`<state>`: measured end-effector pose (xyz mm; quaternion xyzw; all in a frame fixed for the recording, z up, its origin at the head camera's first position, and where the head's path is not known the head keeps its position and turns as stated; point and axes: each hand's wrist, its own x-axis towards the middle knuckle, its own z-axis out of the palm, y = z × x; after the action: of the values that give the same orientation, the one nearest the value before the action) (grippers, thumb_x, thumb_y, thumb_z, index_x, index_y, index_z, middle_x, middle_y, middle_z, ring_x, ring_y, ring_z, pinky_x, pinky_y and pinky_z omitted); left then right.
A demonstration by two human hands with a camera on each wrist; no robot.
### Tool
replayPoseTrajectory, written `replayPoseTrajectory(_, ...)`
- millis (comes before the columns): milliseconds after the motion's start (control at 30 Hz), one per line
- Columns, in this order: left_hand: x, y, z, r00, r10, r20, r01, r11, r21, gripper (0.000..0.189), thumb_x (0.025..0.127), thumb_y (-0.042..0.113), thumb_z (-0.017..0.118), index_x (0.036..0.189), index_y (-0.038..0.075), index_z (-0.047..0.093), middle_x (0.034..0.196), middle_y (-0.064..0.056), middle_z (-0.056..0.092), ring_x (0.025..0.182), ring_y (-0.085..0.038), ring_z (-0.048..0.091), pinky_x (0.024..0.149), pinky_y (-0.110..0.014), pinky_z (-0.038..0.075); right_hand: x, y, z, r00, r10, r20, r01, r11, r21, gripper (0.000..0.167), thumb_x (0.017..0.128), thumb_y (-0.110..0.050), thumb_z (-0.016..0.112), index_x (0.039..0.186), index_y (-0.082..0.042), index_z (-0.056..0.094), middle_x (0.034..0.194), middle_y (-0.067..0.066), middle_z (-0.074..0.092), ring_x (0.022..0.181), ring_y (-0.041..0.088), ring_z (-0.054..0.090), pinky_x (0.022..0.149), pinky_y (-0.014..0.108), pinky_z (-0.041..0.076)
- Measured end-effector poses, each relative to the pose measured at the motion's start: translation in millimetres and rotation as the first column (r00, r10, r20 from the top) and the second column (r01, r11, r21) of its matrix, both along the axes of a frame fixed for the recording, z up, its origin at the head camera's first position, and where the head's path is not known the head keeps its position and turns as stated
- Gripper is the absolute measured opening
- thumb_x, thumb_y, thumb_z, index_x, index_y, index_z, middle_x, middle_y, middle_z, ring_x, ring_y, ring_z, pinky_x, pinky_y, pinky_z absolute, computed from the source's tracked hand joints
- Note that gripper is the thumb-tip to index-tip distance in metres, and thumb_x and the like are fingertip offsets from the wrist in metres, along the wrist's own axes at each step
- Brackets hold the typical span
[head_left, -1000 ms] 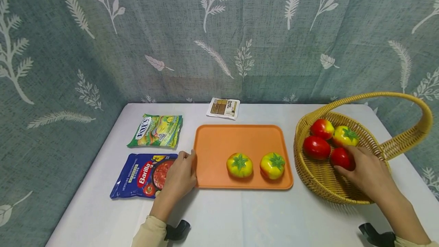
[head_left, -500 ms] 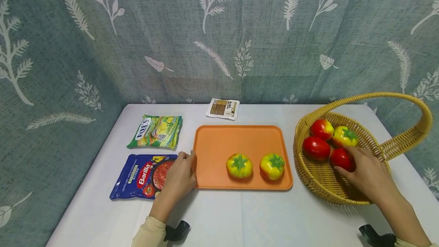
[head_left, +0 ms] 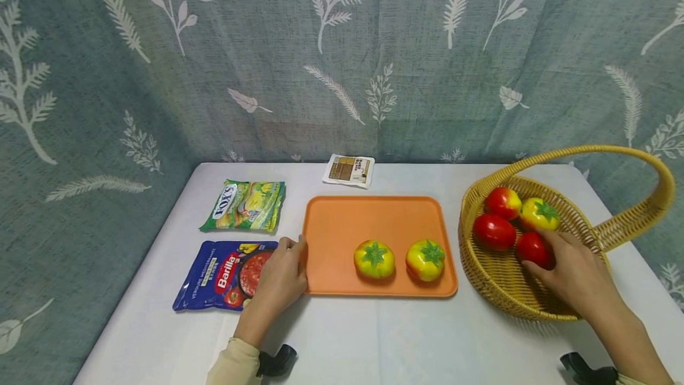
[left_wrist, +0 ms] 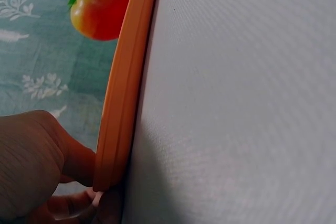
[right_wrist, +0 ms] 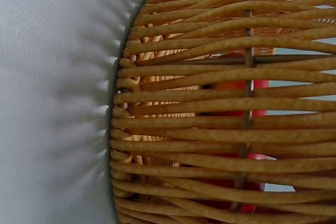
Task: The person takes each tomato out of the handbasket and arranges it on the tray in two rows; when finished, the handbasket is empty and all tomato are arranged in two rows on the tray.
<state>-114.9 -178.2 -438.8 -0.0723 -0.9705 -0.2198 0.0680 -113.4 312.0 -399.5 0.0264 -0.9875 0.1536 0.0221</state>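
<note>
My left hand (head_left: 284, 271) grips the left edge of an orange tray (head_left: 342, 218); in the left wrist view, thumb and fingers pinch the rim near its corner. Two yellow-and-red tomatoes (head_left: 374, 258) with green leafy tops sit on the tray's near right part. Over at the right, my right hand (head_left: 577, 269) reaches into a wicker basket (head_left: 497, 290), its thumb and fingers around a smooth red fruit (head_left: 533, 249). Beside that fruit lie another red oval fruit (head_left: 494, 232), a red-and-yellow fruit (head_left: 502, 202) and a leafy-topped tomato (head_left: 540, 214). Woven strands mostly hide the fruit in the right wrist view.
A green candy bag (head_left: 246, 205) and a blue Barilla pouch (head_left: 219, 275) lie left of the tray. Behind it is a small white-and-brown packet (head_left: 349, 170). The basket's tall handle (head_left: 636, 218) arches to the right. A patterned curtain (head_left: 406, 58) stands behind the white table (head_left: 417, 337).
</note>
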Motion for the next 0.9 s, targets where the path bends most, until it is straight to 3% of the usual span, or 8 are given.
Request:
replayPoseTrajectory(333,-0.9,0.0,0.9,0.999,0.009,0.049,-0.009,1.0,0.011,0.055,0.085,0.001,0.069,0.137,-0.005,0.056,0.109,-0.02,0.055,0.082,-0.027,0.057,0.076,-0.046,0.054,1.7,-1.7,0.3,1.0,-0.003,-0.005,0.003,1.0,0.003,0.08,0.078,-0.026,0.085,0.136,0.014,0.046,0.124,0.043,0.044,0.104,0.064,0.047,0.081,0.077,0.04)
replayPoseTrajectory(633,-0.5,-1.1,1.3,0.999,0.005,0.04,-0.005,1.0,0.011,0.054,0.084,0.001,0.069,0.137,-0.005,0.057,0.109,-0.02,0.055,0.083,-0.027,0.056,0.077,-0.045,0.054,2.3,-2.3,-0.4,0.999,0.006,-0.031,-0.006,1.0,0.004,0.079,0.077,-0.025,0.086,0.135,0.013,0.048,0.125,0.042,0.044,0.104,0.064,0.047,0.081,0.078,0.038)
replayPoseTrajectory(900,-0.8,-0.8,2.2,0.997,0.002,0.072,-0.004,1.0,0.023,0.055,0.086,0.0,0.068,0.139,-0.004,0.055,0.109,-0.018,0.055,0.082,-0.025,0.054,0.077,-0.043,0.054,3.0,-2.6,-1.2,0.999,-0.006,-0.051,0.006,1.0,0.003,0.079,0.076,-0.026,0.086,0.135,0.012,0.05,0.122,0.042,0.046,0.102,0.064,0.048,0.08,0.077,0.04)
